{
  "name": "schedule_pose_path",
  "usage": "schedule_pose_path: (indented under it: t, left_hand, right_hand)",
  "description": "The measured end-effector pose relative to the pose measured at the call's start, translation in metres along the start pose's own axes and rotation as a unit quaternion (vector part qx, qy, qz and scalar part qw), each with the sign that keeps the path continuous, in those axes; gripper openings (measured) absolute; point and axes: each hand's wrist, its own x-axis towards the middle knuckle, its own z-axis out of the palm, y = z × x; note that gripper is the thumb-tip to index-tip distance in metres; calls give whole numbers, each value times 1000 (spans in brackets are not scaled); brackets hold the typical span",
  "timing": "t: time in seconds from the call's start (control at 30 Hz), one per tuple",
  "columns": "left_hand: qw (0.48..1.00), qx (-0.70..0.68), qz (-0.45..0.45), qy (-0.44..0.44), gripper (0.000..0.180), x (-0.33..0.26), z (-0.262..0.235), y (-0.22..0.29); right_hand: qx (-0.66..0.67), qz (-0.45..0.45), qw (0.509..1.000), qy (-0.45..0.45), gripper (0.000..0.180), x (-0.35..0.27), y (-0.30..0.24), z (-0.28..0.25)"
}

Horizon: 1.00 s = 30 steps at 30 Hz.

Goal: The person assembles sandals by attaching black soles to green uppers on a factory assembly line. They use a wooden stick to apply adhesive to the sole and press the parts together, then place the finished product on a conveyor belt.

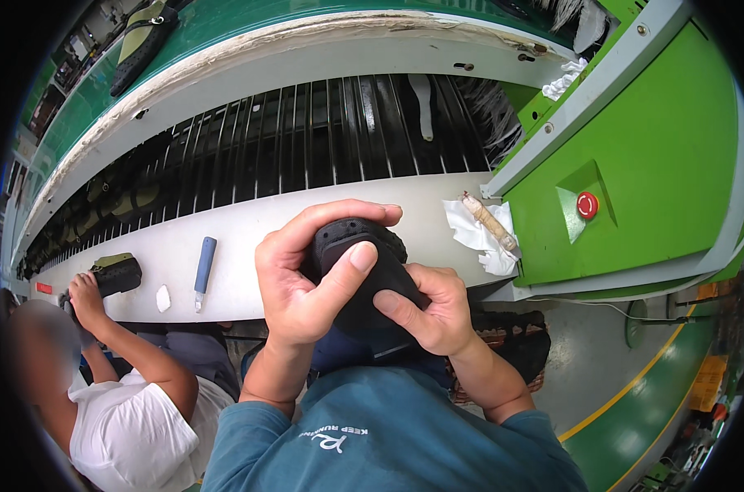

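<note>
Fingers [364, 256] of both hands are closed around 1 black shoe [357, 246], which sits in front of the person's chest, just below the white ledge [249, 230] of the conveyor. On the left hand [302, 279] the thumb presses across the shoe's black side and the other fingers curl over its top. On the right hand [433, 307] the fingers bend in against the shoe's lower right side from below, so the shoe is gripped firmly between the 2 hands (its toe or heel end I cannot tell).

Going by size: the long conveyor [306, 139] with dark slats runs across the upper half of the view, and several dark shoes ride on it toward the far left. At its right stands the green machine housing [659, 123] with 1 red round button [587, 205]. At lower left a co-worker in a white shirt [130, 435] holds another dark shoe [116, 275] on the ledge with one hand [85, 291]. On the ledge there lie also a crumpled white cloth [474, 238] with a pale stick-shaped tool [488, 221] on it, a blue-handled tool [204, 271], and 1 small white scrap [163, 298] just beside that tool.
</note>
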Motion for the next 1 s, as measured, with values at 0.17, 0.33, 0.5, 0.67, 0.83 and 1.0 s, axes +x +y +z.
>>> schedule_pose_path:
  t: [0.17, 0.33, 0.5, 0.67, 0.83, 1.0]
  left_hand:
    - [999, -25, 38, -27, 30, 2, -7, -5]
    - [999, -15, 29, -12, 33, 6, -5, -2]
    - [999, -30, 27, -20, 37, 12, -9, -6]
    - [998, -20, 50, -41, 43, 32, -13, -21]
    - [987, -145, -12, -69, 88, 46, -15, -72]
    - [991, -129, 10, -31, 75, 56, -18, -85]
  right_hand:
    - [7, 21, 1000, -5, 22, 1, -5, -1]
    - [30, 48, 998, -5, 24, 7, -10, -2]
    - [11, 48, 999, 18, 27, 20, -18, -2]
    - [-62, 78, 995, 26, 35, 46, -27, -3]
    - [-61, 25, 995, 75, 52, 75, -11, -1]
    - [-115, 26, 990, 83, 55, 92, -4, -5]
